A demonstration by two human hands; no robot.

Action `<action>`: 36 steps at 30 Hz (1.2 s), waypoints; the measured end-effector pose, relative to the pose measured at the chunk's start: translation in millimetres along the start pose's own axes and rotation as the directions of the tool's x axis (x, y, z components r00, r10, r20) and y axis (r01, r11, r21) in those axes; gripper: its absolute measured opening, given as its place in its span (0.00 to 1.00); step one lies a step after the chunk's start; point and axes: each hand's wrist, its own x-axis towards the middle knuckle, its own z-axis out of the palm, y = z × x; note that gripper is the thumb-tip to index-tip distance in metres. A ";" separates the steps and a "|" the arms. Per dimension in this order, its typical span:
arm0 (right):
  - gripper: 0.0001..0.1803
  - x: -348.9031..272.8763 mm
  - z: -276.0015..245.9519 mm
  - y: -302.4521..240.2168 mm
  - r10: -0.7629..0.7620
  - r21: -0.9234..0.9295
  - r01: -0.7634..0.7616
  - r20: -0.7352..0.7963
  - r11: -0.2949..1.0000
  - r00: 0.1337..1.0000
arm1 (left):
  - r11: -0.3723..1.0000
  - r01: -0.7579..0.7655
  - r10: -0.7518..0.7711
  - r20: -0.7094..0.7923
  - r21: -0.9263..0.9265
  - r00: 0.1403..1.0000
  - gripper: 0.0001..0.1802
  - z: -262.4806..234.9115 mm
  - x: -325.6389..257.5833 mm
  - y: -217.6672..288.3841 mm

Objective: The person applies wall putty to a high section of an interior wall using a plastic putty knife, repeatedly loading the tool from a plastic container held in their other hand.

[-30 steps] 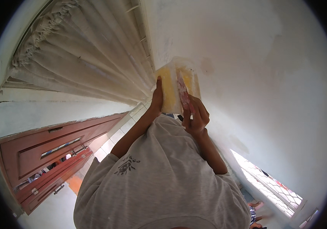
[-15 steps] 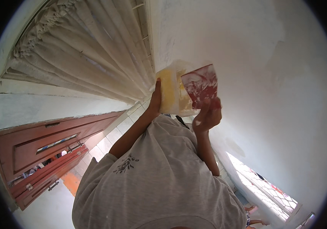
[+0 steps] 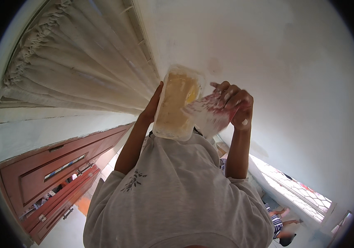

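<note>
The container point(image 3: 172, 135) was cloudy white, tan within, with a yellow patch. The sheet point(image 3: 216, 112) showed red under white streaks. I noted a grey shirt point(image 3: 181, 194) with dark print point(image 3: 134, 181), beige curtain point(image 3: 84, 62), red-brown door point(image 3: 32, 175) and whitish wall point(image 3: 288, 82), blotched faintly brown.

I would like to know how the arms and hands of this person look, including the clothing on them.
The left hand and right hand wear no gloves; white smears mark the right one. The forearms are bare, without visible watch or bracelet. The grey shirt has short, loose sleeves ending near the elbows.
</note>
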 end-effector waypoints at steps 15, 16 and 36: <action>0.21 40.2 10.9 -5.6 0.305 -0.555 -0.129 0.237 0.822 0.923 | 0.958 0.208 -0.197 -0.075 0.197 0.977 0.41 38.4 -22.8 36.3; 0.22 44.3 14.6 -4.9 0.310 -0.593 -0.105 0.254 0.798 0.916 | 0.955 0.217 -0.205 -0.078 0.204 0.976 0.42 37.6 -22.5 37.1; 0.11 23.4 16.0 42.3 0.155 -0.347 -0.214 -0.190 0.913 0.970 | 0.833 0.218 -0.205 -0.084 0.509 0.975 0.46 26.7 -14.7 40.3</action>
